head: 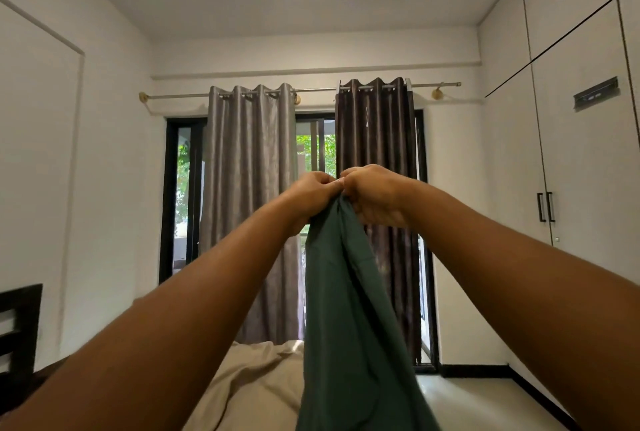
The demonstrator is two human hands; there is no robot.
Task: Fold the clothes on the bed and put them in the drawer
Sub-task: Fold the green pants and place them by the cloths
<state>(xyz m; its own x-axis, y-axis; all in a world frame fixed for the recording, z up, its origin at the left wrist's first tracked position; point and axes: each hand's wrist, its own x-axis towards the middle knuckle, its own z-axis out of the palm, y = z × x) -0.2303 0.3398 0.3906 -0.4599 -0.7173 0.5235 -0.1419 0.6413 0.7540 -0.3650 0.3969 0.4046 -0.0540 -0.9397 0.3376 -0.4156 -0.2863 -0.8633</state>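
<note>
Pinching smooth green cloth [349, 309], left hand [306, 193], right hand [372, 193].

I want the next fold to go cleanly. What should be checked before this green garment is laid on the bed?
1. Left hand pinches the top of the green garment: ok.
2. Right hand pinches the same top edge, right beside the left: ok.
3. Garment spread flat and untwisted: not ok; it hangs bunched in a narrow column.
4. Garment's lower end free of the bed: cannot tell; it runs out of the picture.
5. Bed smooth enough to fold on: not ok; the beige sheet is rumpled.
6. Drawer ready to receive it: cannot tell; only closed wardrobe doors show.
</note>
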